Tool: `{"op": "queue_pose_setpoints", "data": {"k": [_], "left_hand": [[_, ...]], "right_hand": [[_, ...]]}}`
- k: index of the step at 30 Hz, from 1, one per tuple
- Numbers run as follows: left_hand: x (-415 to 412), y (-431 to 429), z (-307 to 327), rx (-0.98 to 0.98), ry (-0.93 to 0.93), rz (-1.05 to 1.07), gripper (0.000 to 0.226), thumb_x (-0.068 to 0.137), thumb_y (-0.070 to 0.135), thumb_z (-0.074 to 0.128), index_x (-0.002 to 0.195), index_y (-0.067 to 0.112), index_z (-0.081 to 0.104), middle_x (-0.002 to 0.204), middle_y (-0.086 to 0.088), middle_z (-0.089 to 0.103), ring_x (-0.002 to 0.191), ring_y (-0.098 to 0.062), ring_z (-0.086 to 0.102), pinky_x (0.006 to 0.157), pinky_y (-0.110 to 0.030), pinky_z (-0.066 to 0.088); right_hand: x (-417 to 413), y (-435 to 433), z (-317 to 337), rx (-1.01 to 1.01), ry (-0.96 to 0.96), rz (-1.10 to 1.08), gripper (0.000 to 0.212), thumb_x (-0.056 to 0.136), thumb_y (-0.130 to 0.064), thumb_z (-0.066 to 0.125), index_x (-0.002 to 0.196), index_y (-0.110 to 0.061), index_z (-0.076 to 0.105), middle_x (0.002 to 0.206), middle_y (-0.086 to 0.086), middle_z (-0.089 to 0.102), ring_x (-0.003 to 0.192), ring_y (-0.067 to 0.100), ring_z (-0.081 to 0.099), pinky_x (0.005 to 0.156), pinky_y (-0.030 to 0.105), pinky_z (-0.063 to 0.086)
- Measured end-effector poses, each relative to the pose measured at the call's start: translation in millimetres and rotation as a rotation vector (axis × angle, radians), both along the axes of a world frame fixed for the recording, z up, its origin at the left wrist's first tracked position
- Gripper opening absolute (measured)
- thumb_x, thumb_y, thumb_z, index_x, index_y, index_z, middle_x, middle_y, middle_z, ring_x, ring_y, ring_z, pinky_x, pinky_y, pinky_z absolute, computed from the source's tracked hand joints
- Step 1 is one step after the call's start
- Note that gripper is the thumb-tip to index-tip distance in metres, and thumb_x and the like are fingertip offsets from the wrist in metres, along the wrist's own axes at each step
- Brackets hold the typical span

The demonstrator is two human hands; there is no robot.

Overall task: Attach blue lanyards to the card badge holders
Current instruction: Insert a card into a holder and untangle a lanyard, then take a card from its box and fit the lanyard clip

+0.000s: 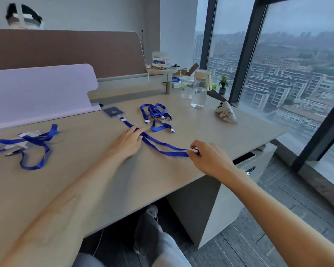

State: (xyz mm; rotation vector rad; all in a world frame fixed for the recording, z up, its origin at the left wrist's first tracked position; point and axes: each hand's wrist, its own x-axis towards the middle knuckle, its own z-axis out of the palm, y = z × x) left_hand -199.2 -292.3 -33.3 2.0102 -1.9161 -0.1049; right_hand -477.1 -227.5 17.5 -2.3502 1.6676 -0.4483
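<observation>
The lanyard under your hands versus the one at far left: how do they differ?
The lanyard in hand lies stretched nearly straight between the left hand and right hand; the left lanyard lies loose, looped and untouched. The left one rests across clear badge holders; the held one on bare desk. Both are blue.

Left hand [128, 140] flat; right hand [208, 158] pinching.

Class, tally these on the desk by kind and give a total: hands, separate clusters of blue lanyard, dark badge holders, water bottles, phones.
Hands: 2, left hand, right hand
Blue lanyard clusters: 3, left cluster, middle pile, held lanyard
dark badge holder: 1
water bottle: 1
phone: 1
Total: 8
</observation>
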Motion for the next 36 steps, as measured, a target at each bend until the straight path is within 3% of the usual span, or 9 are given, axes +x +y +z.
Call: {"op": "queue_pose_setpoints", "data": {"k": [5, 12, 18, 23, 29, 31, 33, 34, 36], "left_hand": [[-9.9, 34.4, 4.6, -0.02, 0.211, 0.03, 0.045, 0.102, 0.021, 0.035, 0.147, 0.02, 0.036, 0.156, -0.006, 0.032, 0.142, -0.023, 0.031, 0.115, -0.035, 0.026], [1.4, 109.8, 9.1, -0.117, 0.404, 0.056, 0.038, 0.102, 0.019, 0.039, 0.138, 0.016, 0.048, 0.144, -0.001, 0.049, 0.132, -0.018, 0.045, 0.11, -0.03, 0.033], [67.5, 167.1, 3.4, -0.203, 0.499, 0.188, 0.032, 0.101, 0.014, 0.04, 0.128, 0.018, 0.056, 0.135, 0.0, 0.056, 0.124, -0.016, 0.052, 0.102, -0.027, 0.039], [136.0, 186.2, -5.6, -0.26, 0.323, 0.26, 0.032, 0.097, 0.009, 0.046, 0.126, 0.012, 0.058, 0.132, -0.003, 0.055, 0.127, -0.019, 0.044, 0.101, -0.017, 0.028], [215.1, 170.7, -7.9, -0.295, 0.241, 0.448, 0.036, 0.096, 0.008, 0.04, 0.13, 0.01, 0.053, 0.141, -0.005, 0.046, 0.134, -0.023, 0.035, 0.107, -0.027, 0.027], [237.8, 166.6, -6.1, -0.276, 0.268, 0.495, 0.041, 0.096, 0.005, 0.037, 0.134, 0.013, 0.05, 0.143, -0.005, 0.045, 0.134, -0.023, 0.036, 0.105, -0.03, 0.031], [259.7, 168.2, -5.5, -0.236, 0.251, 0.486, 0.045, 0.093, 0.002, 0.038, 0.133, 0.017, 0.051, 0.143, -0.002, 0.046, 0.133, -0.022, 0.039, 0.101, -0.03, 0.034], [269.0, 170.9, -5.2, -0.204, 0.236, 0.483, 0.049, 0.09, 0.0, 0.038, 0.132, 0.02, 0.053, 0.142, 0.0, 0.048, 0.131, -0.021, 0.041, 0.099, -0.031, 0.036], [279.7, 175.8, -2.6, -0.181, 0.204, 0.474, 0.056, 0.084, -0.004, 0.038, 0.127, 0.025, 0.057, 0.135, 0.002, 0.055, 0.124, -0.021, 0.048, 0.094, -0.031, 0.042]], "right_hand": [[11.9, 4.8, 7.7, -0.133, 0.131, 0.023, 0.04, 0.097, -0.041, 0.045, 0.125, -0.014, 0.053, 0.122, 0.008, 0.054, 0.11, 0.024, 0.051, 0.083, 0.038, 0.051], [100.9, 9.7, 8.1, -0.175, 0.031, 0.203, 0.036, 0.095, -0.038, 0.048, 0.122, -0.017, 0.058, 0.127, 0.006, 0.053, 0.109, 0.023, 0.054, 0.082, 0.039, 0.052], [195.9, 29.2, -9.5, -0.13, -0.106, 0.376, 0.04, 0.097, -0.036, 0.048, 0.132, -0.015, 0.052, 0.137, 0.007, 0.049, 0.123, 0.024, 0.05, 0.089, 0.038, 0.049], [283.2, 32.7, -32.8, -0.1, -0.136, 0.416, 0.037, 0.096, -0.031, 0.047, 0.128, -0.014, 0.053, 0.136, 0.008, 0.048, 0.122, 0.027, 0.048, 0.092, 0.042, 0.047], [373.1, 15.3, -44.4, -0.113, -0.192, 0.473, 0.037, 0.095, -0.029, 0.044, 0.129, -0.014, 0.051, 0.137, 0.009, 0.047, 0.124, 0.031, 0.044, 0.097, 0.043, 0.041], [392.2, 10.1, -47.6, -0.097, -0.17, 0.572, 0.046, 0.097, -0.039, 0.04, 0.139, -0.022, 0.04, 0.147, 0.006, 0.038, 0.132, 0.029, 0.036, 0.104, 0.043, 0.035], [403.6, 6.5, -53.0, -0.084, -0.004, 0.724, 0.057, 0.094, -0.057, 0.03, 0.146, -0.034, 0.027, 0.154, 0.003, 0.025, 0.139, 0.026, 0.025, 0.112, 0.045, 0.025], [405.7, 4.6, -55.7, -0.086, 0.065, 0.767, 0.059, 0.091, -0.062, 0.025, 0.145, -0.038, 0.027, 0.154, 0.002, 0.027, 0.139, 0.026, 0.026, 0.114, 0.044, 0.022], [404.4, 1.2, -57.6, -0.095, 0.041, 0.776, 0.052, 0.092, -0.061, 0.028, 0.131, -0.032, 0.046, 0.141, -0.001, 0.045, 0.132, 0.024, 0.037, 0.111, 0.042, 0.028]]}}
